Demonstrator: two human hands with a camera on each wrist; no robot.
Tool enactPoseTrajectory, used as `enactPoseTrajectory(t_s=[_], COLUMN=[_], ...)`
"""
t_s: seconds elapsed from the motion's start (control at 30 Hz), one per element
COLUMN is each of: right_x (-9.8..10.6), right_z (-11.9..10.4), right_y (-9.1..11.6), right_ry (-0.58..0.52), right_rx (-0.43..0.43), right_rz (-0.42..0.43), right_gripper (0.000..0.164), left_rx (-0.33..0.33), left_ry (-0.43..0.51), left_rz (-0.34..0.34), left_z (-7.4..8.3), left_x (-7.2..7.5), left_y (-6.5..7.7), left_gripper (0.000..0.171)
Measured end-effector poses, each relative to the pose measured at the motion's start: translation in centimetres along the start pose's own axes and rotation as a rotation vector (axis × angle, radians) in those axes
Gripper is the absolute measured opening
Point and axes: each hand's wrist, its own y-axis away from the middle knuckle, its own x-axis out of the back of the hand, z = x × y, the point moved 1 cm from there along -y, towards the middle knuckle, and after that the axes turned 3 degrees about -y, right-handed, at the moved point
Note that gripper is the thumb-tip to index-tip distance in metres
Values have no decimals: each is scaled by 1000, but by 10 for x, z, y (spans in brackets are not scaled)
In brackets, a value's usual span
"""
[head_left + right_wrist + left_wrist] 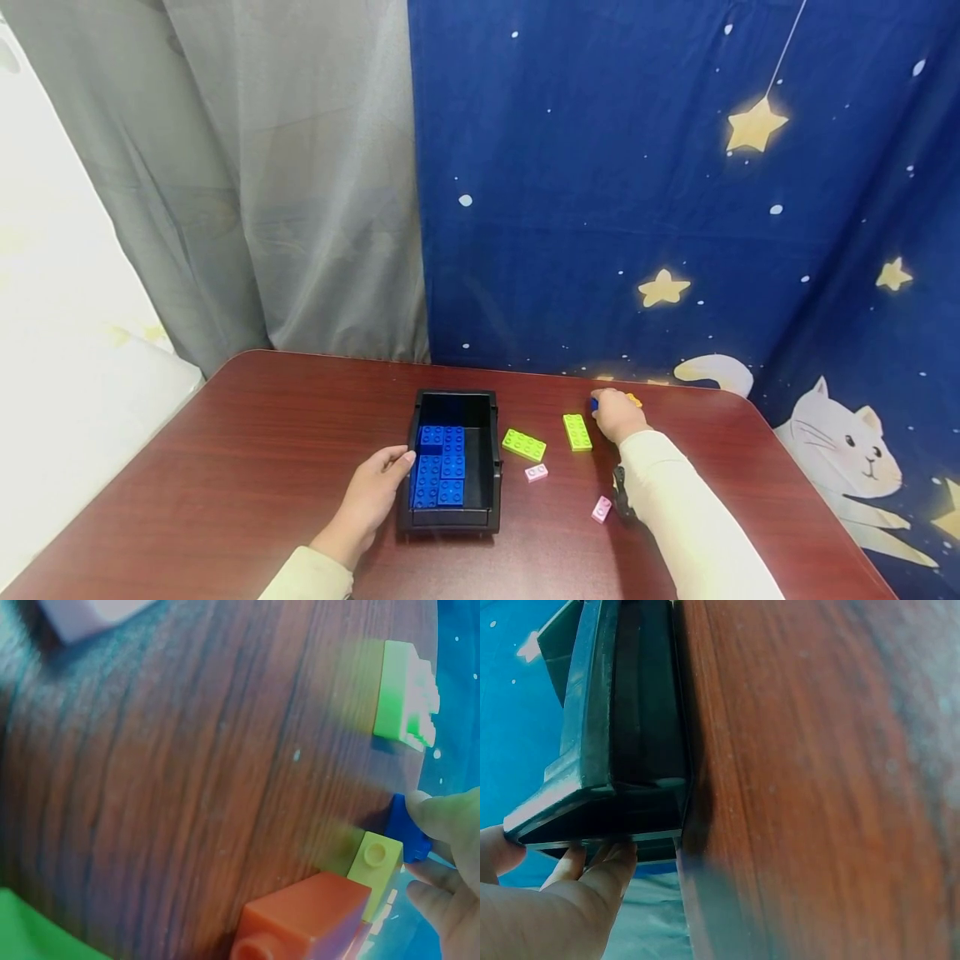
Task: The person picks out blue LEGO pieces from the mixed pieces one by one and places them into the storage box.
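A black plastic bin stands on the table with several blue building bricks in its left part. My left hand holds the bin's left side; in the left wrist view the thumb is at the rim and the fingers touch the wall. Farther back on the right, my right hand pinches a blue brick between thumb and fingers, low at the table. Right beside that brick in the right wrist view are a yellow brick and an orange brick.
Two lime green bricks and two small pink bricks lie between the bin and my right arm. A green piece shows at the right wrist view's corner. Grey and blue curtains hang behind the table's far edge.
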Motion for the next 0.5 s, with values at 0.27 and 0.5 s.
enactPoseTrajectory(t_s=[0.27,0.5], right_x=[4,11], right_z=[2,-1], right_y=[1,2], right_ry=[-9,-15], right_rx=[20,39], right_rz=[54,87], right_gripper=[37,40], left_rx=[0,3], left_ry=[11,8], left_rz=[-6,-6], left_z=[-1,-2], left_x=[0,1], left_y=[-1,-1], left_gripper=[45,46])
